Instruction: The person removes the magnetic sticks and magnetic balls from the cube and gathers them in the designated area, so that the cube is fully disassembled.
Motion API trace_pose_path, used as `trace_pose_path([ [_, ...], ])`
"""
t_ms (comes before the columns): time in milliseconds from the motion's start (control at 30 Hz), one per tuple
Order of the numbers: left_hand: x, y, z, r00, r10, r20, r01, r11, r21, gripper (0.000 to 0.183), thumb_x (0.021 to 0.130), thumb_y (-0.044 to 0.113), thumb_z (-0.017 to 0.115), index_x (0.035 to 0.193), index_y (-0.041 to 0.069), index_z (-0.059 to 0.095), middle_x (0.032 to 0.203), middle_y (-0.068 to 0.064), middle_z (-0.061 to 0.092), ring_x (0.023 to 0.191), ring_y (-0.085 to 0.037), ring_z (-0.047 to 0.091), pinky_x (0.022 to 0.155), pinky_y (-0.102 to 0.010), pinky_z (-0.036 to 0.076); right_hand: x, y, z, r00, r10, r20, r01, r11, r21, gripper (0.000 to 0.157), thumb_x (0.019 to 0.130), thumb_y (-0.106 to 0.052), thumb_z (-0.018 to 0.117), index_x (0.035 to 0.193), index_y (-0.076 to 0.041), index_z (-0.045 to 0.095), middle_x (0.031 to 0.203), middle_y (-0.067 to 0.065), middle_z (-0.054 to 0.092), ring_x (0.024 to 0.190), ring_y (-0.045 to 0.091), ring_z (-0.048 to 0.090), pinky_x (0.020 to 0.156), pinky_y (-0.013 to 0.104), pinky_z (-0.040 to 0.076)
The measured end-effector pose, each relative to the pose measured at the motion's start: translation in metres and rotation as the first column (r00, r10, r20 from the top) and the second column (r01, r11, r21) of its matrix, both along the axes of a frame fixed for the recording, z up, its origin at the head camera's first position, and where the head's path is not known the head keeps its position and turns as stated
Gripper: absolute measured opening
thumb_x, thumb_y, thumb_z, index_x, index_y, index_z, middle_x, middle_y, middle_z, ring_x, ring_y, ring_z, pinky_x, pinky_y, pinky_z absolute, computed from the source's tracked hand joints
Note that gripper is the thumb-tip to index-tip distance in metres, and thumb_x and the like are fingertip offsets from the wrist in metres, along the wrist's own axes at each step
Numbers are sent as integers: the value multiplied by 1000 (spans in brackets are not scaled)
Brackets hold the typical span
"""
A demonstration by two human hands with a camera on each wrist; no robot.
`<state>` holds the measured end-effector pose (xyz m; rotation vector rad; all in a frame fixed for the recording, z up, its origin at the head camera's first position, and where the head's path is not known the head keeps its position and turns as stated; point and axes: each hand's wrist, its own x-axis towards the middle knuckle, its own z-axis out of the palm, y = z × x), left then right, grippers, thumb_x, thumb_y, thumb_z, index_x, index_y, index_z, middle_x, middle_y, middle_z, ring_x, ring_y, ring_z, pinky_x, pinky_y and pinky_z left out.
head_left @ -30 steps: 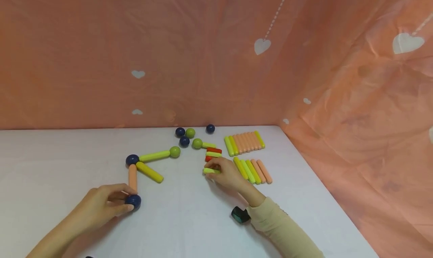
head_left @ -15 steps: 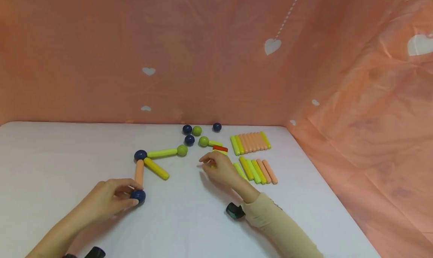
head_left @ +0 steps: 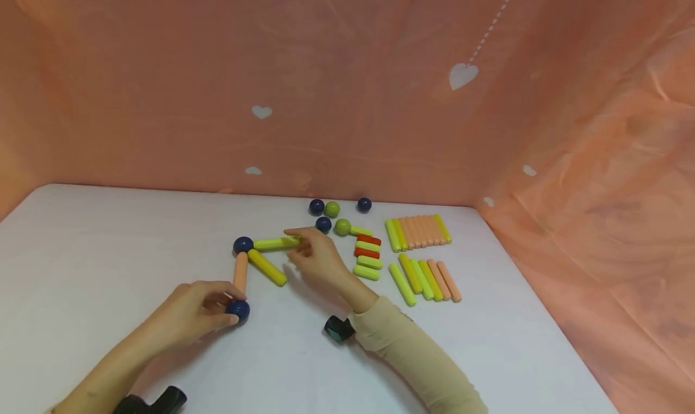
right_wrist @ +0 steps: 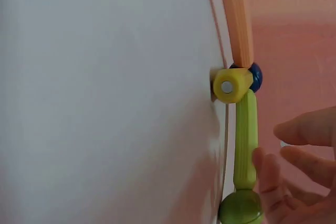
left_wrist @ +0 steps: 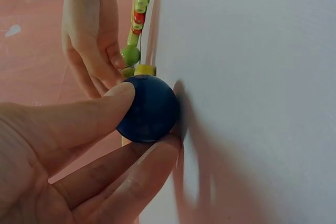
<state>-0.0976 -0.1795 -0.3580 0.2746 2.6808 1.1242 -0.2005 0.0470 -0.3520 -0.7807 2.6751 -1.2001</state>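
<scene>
My left hand pinches a dark blue ball between thumb and fingers. A peach stick runs from that ball to a second dark blue ball farther back. From this back ball a light green stick points right and a yellow stick slants forward to a free end, a silvery disc showing in it. My right hand is over the light green stick's far end, holding nothing. In the right wrist view its fingertips are right beside that stick, near the green ball, which the hand hides in the head view.
Loose blue balls and a green ball lie at the back. Another green ball carries a short stick. Short red and green sticks form a column; longer sticks lie in two rows at right.
My right hand has set the short green stick down at the column's front, then moved left to the light green stick. My left hand keeps its hold on the blue ball. The head view has shifted.
</scene>
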Motion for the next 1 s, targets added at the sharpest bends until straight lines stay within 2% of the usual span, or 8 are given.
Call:
trace_pose_path([
  [133, 1, 0, 0, 1000, 0, 0, 0, 1000, 5, 30, 79, 15, 78, 108, 12, 68, 100, -7, 70, 90, -23, 64, 77, -44, 54, -2, -4, -1, 1000, 10, -24, -8, 998, 69, 43, 87, -4, 64, 129, -1, 57, 127, 18, 55, 95, 24, 66, 83, 24, 53],
  [300, 1, -1, 1, 1000, -14, -24, 15, 1000, 21, 30, 79, 14, 77, 107, 11, 68, 99, -7, 71, 89, -23, 65, 77, -45, 54, 3, -4, -2, 1000, -10, -18, 10, 1000, 18, 34, 87, -5, 65, 121, -2, 62, 118, 15, 60, 91, 23, 66, 79, 25, 54],
  [467, 0, 0, 2, 1000, -12, -27, 13, 999, 30, 29, 79, 14, 77, 106, 11, 68, 98, -7, 71, 87, -22, 65, 76, -44, 54, 10, -7, -6, 995, 20, 103, -22, 1000, 14, 29, 89, -15, 68, 117, -8, 65, 110, 7, 66, 89, 14, 62, 77, 20, 50],
  [567, 0, -1, 2, 999, -10, -32, 11, 999, 30, 28, 80, 13, 77, 107, 10, 68, 98, -8, 71, 87, -22, 65, 75, -43, 55, 12, -12, -8, 985, 61, 159, -67, 997, 32, 35, 87, -16, 71, 121, -9, 64, 111, 5, 65, 89, 9, 60, 76, 18, 50],
  [667, 0, -1, 2, 999, -9, -36, 9, 1000, 22, 29, 80, 13, 77, 107, 10, 68, 98, -8, 71, 87, -23, 65, 75, -44, 54, 11, -18, -8, 979, 122, 161, -136, 988, 77, 43, 86, -11, 71, 128, -9, 60, 110, 6, 64, 86, 8, 57, 73, 16, 49],
  [833, 1, -1, 3, 999, -7, -37, 8, 999, 32, 29, 80, 13, 77, 107, 9, 68, 97, -8, 71, 87, -22, 65, 75, -43, 55, 6, -21, -5, 962, 219, 161, -247, 952, 181, 62, 83, 0, 66, 140, -15, 48, 106, 5, 60, 83, 11, 51, 69, 16, 43],
  [933, 2, 0, 4, 999, -9, -53, 12, 999, 46, 28, 79, 12, 77, 106, 8, 69, 96, -9, 71, 86, -23, 66, 74, -42, 55, 4, -20, -2, 950, 244, 198, -282, 938, 201, 74, 79, 3, 66, 146, -20, 41, 102, 4, 57, 82, 11, 49, 67, 18, 42],
  [1000, 2, 0, 4, 998, -10, -62, 13, 999, 48, 28, 79, 11, 77, 105, 7, 69, 95, -9, 72, 85, -22, 66, 74, -42, 55, 5, -19, -2, 941, 269, 206, -311, 927, 209, 75, 80, 2, 65, 147, -21, 39, 101, 4, 57, 81, 11, 49, 66, 18, 41],
])
